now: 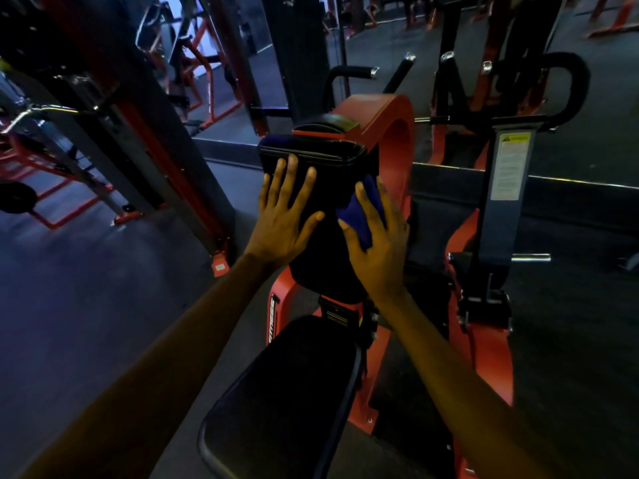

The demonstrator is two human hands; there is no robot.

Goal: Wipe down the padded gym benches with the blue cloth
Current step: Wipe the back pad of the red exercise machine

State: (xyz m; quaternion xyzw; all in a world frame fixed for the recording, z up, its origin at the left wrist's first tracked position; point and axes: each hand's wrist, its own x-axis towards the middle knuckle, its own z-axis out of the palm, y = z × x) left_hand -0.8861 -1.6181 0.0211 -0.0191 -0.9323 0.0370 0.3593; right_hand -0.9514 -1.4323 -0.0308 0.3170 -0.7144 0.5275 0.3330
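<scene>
A black padded chest pad [321, 160] stands upright on an orange machine frame [390, 129] in the middle of the head view. My left hand [285, 212] lies flat on the pad's left face, fingers spread and straight. My right hand [377, 236] presses the blue cloth [359, 209] against the pad's right side, with the cloth showing between thumb and fingers. Below the pad, close to me, is the black padded seat [283, 402].
A dark upright post with a yellow warning label [511, 167] stands to the right. Black handles [349, 72] rise behind the pad. A cable machine with orange and grey columns [145, 133] fills the left. Dark rubber floor [86, 288] lies to the left.
</scene>
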